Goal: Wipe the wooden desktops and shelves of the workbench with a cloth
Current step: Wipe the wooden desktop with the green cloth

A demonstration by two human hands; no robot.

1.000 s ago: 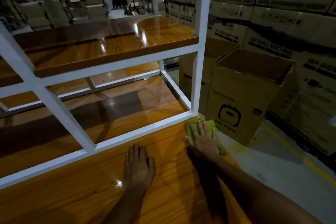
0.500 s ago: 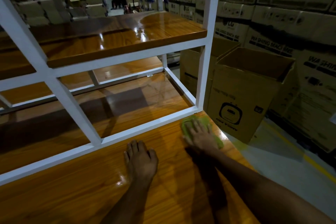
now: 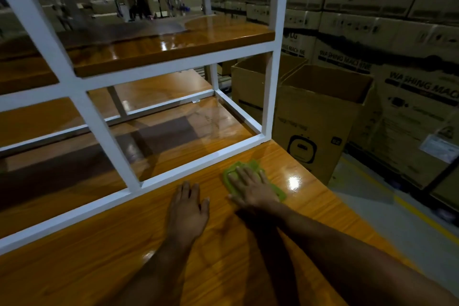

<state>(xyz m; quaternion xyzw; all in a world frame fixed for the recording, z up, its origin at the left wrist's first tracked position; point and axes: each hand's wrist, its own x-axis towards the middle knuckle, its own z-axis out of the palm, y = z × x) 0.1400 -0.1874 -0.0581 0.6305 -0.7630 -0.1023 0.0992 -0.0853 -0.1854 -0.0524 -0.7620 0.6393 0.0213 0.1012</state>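
Your two forearms come into view bare, with no sleeves reaching them. Your left hand (image 3: 187, 211) and right hand (image 3: 250, 187) wear no gloves, rings or watch, and short nails show on the fingers.

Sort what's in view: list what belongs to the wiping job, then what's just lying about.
Job: green cloth under right hand; left hand flat on desktop; upper shelf; white frame.
Lying about: open box; stacked cartons.

right hand (image 3: 250, 185) flat on green cloth (image 3: 278, 191), desktop (image 3: 323, 206)
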